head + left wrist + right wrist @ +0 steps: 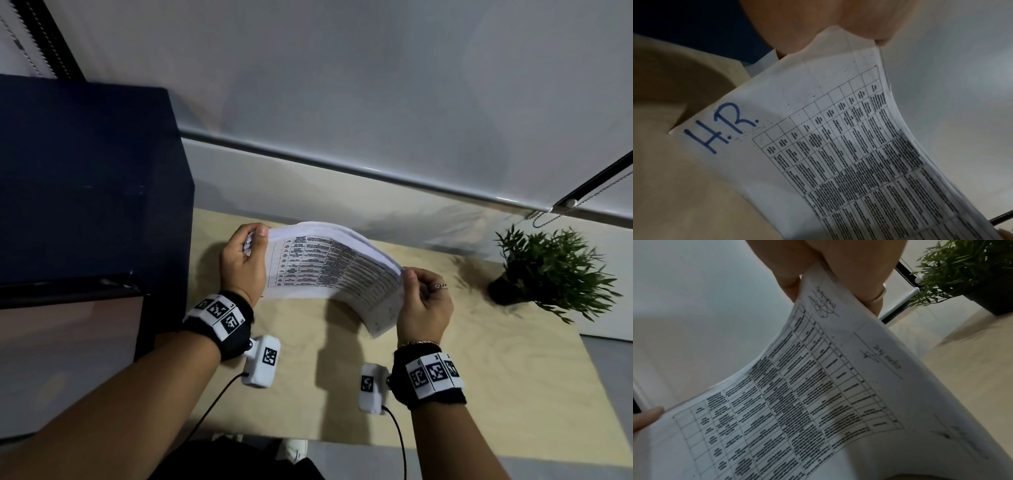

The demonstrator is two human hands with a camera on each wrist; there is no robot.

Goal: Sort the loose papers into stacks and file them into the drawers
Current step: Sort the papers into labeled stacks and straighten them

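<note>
A stack of white papers [329, 270] printed with a table arches above the pale wooden desk [479, 377], lifted off it. My left hand [245, 260] pinches the stack's left edge, thumb on top. My right hand [423, 301] pinches the right edge, a ring on one finger. In the left wrist view the papers [838, 154] carry "H.R." in blue marker at one corner. In the right wrist view the sheet [797, 402] shows the table and handwritten signatures near my fingers [849, 272]. The dark blue drawer cabinet [85, 178] stands at the left, beside my left hand.
A potted green plant [548, 270] stands on the desk at the right. A white wall and a window blind with a bead chain [544, 219] run behind the desk. Camera cables trail from both wrists toward me.
</note>
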